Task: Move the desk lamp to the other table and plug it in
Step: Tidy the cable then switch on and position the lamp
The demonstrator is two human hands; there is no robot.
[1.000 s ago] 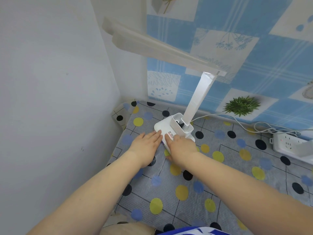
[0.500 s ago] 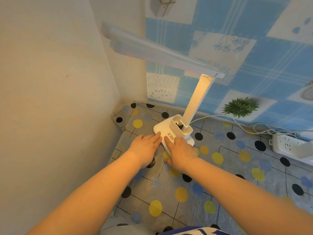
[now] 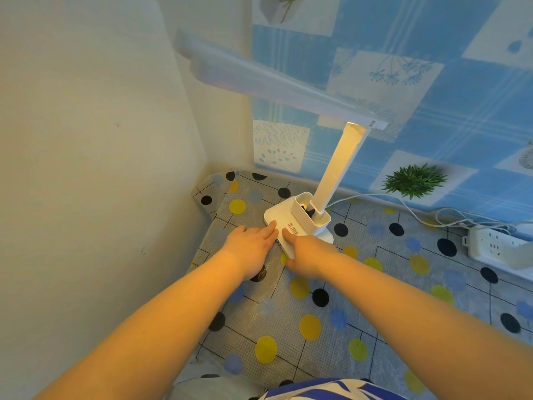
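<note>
Our left hand (image 3: 253, 241) and right hand (image 3: 310, 254) are lying open, fingers flat, touching the lit desk lamp (image 3: 294, 223) base on the counter (image 3: 375, 313).

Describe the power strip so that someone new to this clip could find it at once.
Start at the blue patterned wall and drop to the polka-dot tablecloth. At its far right edge lies the white power strip, flat beside the looped white cable; unlike the upright desk lamp, it shows rows of sockets.

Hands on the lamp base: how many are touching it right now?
2. The left hand lies flat with fingertips on the near-left edge of the lamp base; the right hand covers its near-right edge.
</note>
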